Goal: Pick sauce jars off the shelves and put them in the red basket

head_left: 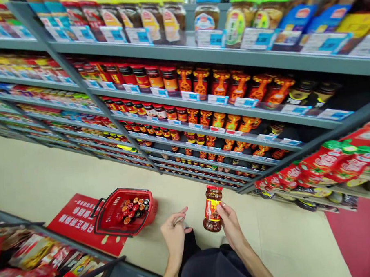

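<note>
My right hand (pixel 229 221) grips a glass jar of dark red sauce (pixel 211 208) by its right side. The jar is upright, with a red lid and a yellow and red label. To the left of it, my left hand (pixel 174 232) hangs in the air with its fingers apart and nothing in it. A red plastic shopping basket (pixel 150 213) sits on the floor further left, with several lidded jars (pixel 134 209) standing together inside.
Shelves (pixel 175 51) packed with jars and price tags rise in front of me. Red pouches (pixel 330 162) fill a rack on the right. Behind the basket lies a red floor mat (pixel 70 219) with white lettering. A low bin of packets (pixel 43 255) stands at bottom left.
</note>
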Motion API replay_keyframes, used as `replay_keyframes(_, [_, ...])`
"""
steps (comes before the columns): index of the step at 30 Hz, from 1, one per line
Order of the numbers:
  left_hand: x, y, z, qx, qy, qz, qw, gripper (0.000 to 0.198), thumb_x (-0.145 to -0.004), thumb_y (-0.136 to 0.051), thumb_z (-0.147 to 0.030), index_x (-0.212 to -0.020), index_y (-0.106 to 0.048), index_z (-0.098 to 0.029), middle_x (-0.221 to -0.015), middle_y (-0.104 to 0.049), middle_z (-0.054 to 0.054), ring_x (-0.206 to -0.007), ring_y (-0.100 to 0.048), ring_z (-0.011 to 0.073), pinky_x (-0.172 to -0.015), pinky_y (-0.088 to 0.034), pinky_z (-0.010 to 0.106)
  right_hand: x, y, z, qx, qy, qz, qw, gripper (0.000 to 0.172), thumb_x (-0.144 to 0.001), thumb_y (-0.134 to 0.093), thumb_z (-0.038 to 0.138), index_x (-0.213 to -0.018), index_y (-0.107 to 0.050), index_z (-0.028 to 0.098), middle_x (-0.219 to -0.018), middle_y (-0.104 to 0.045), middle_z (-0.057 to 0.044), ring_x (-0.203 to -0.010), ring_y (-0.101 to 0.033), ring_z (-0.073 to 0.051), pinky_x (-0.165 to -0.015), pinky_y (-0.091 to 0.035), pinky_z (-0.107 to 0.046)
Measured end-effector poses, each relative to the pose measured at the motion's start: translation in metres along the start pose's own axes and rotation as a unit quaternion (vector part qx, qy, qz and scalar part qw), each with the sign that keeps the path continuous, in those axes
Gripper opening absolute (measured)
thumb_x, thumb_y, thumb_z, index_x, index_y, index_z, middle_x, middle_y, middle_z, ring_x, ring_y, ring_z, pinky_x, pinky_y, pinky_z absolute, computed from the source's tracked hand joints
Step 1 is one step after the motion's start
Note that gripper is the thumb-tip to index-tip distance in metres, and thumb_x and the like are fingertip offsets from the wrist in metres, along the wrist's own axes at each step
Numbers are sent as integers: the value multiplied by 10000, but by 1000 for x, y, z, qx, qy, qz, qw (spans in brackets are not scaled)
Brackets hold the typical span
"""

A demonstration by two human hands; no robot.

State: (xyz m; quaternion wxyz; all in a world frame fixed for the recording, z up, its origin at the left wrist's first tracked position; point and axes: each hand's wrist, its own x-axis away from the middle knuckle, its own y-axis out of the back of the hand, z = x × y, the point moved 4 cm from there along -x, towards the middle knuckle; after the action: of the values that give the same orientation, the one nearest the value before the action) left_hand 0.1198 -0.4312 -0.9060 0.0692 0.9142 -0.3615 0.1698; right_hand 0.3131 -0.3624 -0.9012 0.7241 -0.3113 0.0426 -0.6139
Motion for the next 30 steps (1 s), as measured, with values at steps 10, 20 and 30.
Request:
replay_keyframes(10, [133,-107,74,32,-7,74,997,170,-663,-646,-295,-746,-632,-147,-795,-755,58,-414,-602,119,-423,-512,242,69,125,41,4,27,30,999,418,-858,-794,485,-1141,-745,182,-1084,-770,-77,-956,-695,-205,-848,-552,-288])
replay_keyframes(20, [181,-158,76,-33,-23,194,980,615,-719,-752,-695,-925,-771,-116,-1050,-772,174,-1063,-720,337,-823,-639,392,108,180,80,5,64,51,997,412,-890,-764,473,-1189,-728,193,-1128,-765,-91,-967,-698,-217,-894,-559,-326])
replay_keyframes(30, [219,-192,89,-93,-8,245,965,615,-853,-646,-697,-1178,-717,-179,-1335,-708,133,-1319,-614,337,-1073,-545,404,124,213,81,-3,82,62,995,400,-891,-772,435,-1215,-712,208,-1181,-759,-83,-1028,-711,-224,-946,-560,-353])
